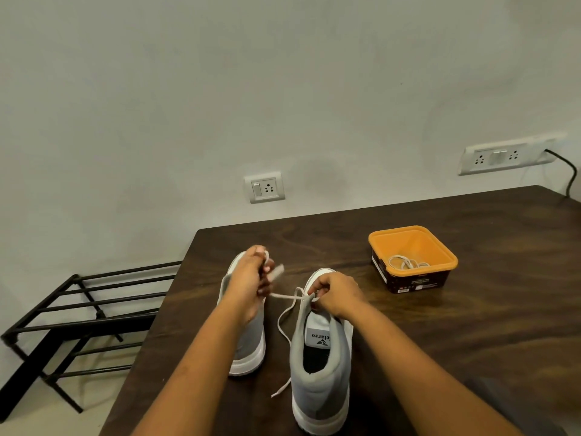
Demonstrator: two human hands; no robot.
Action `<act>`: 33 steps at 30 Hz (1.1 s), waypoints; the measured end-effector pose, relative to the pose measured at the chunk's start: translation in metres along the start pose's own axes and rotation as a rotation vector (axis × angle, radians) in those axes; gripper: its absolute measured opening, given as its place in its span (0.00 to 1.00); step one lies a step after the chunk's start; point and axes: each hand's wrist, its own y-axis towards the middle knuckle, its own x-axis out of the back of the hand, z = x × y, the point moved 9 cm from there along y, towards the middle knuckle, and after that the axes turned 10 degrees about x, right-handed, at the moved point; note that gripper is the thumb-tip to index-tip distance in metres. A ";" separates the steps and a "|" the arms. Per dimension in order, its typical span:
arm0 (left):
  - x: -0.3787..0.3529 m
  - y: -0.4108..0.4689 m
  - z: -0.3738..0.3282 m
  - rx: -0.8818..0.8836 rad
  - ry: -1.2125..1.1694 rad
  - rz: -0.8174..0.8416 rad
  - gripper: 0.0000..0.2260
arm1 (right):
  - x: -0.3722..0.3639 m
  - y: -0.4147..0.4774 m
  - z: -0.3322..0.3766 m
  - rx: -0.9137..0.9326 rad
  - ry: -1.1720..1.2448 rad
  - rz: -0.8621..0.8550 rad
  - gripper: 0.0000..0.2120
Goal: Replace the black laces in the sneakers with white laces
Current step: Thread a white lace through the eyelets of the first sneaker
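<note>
Filled the lower centre and right of the frame as a dark brown, wood-grain tabletop [440, 341]. Carried at lower centre a grey fabric sneaker with a white sole [320, 388], upright, heel toward the bottom edge. Carried a second grey, white-soled sneaker [251, 341] just left of it, parallel, set a little higher in the frame, partly hidden by a forearm. Bore the loose end of a flat white shoelace [280, 388] in the gap between the two. Held, right of centre, a square orange plastic tub with dark printed sides [408, 281], well apart from both shoes.
</note>
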 end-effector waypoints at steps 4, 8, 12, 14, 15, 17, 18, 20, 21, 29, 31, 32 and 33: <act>-0.013 0.005 0.029 -0.040 1.016 0.045 0.04 | 0.002 0.001 -0.002 0.006 0.029 0.013 0.17; -0.027 -0.001 0.048 0.032 1.313 0.150 0.09 | 0.004 0.001 -0.004 0.006 0.038 0.005 0.17; -0.014 0.001 0.038 0.117 1.305 0.143 0.08 | 0.004 0.002 -0.006 -0.006 0.064 -0.008 0.18; -0.005 -0.001 0.040 0.242 1.242 0.144 0.11 | 0.003 0.003 -0.007 -0.007 0.070 -0.018 0.17; -0.004 -0.003 0.043 0.308 1.218 0.161 0.12 | 0.002 0.003 -0.007 -0.010 0.075 -0.025 0.17; -0.004 -0.006 0.053 0.420 1.236 0.194 0.10 | 0.002 0.004 -0.008 -0.014 0.083 -0.037 0.16; -0.004 -0.007 0.058 0.454 1.289 0.195 0.09 | 0.002 0.004 -0.008 -0.017 0.086 -0.037 0.15; -0.004 -0.006 0.060 0.418 1.460 0.162 0.10 | 0.002 0.003 -0.008 -0.020 0.104 -0.018 0.14; -0.005 -0.003 0.056 0.338 1.539 0.112 0.13 | 0.003 0.003 -0.009 -0.023 0.136 -0.007 0.13; -0.040 0.015 0.045 -0.287 1.587 -0.154 0.17 | 0.028 -0.002 -0.035 -0.210 0.591 -0.058 0.13; -0.046 0.018 0.049 -0.312 1.603 -0.149 0.15 | 0.030 -0.008 -0.033 -0.232 0.592 0.026 0.09; -0.047 0.020 0.048 -0.328 1.614 -0.161 0.14 | 0.027 -0.012 -0.030 -0.240 0.572 0.109 0.05; -0.046 0.022 0.047 -0.340 1.636 -0.173 0.13 | 0.023 -0.018 -0.025 -0.246 0.532 0.212 0.05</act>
